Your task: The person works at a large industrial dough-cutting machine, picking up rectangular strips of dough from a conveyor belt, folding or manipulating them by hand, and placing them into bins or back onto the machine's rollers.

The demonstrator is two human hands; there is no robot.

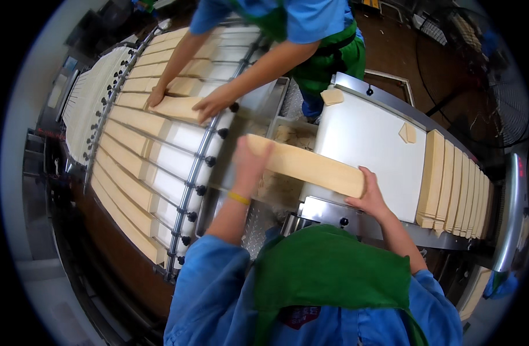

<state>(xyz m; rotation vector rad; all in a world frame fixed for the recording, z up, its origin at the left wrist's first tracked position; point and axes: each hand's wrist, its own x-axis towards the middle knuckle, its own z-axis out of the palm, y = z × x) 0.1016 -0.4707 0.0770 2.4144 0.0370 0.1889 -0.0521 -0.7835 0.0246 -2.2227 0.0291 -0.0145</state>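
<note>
Between my two hands I hold a long, pale beige block (310, 165) that looks like stacked dough sheets. It is in the air over the gap between two conveyors. My left hand (251, 164), slightly blurred, grips its left end; a yellow band circles that wrist. My right hand (369, 195) has its fingers wrapped around the right end. To the right, a white conveyor belt (356, 138) carries a row of similar blocks (449, 184) standing side by side. At the left, more pale blocks (123, 158) lie in lanes divided by metal rods.
Across from me a co-worker in a green apron (328, 63) has both hands on another block (178, 107) in the lanes. Loose flat pieces (332, 96) lie on the right belt. A metal rail with black knobs (201, 190) edges the lanes. A scrap-strewn tray (281, 187) sits below the gap.
</note>
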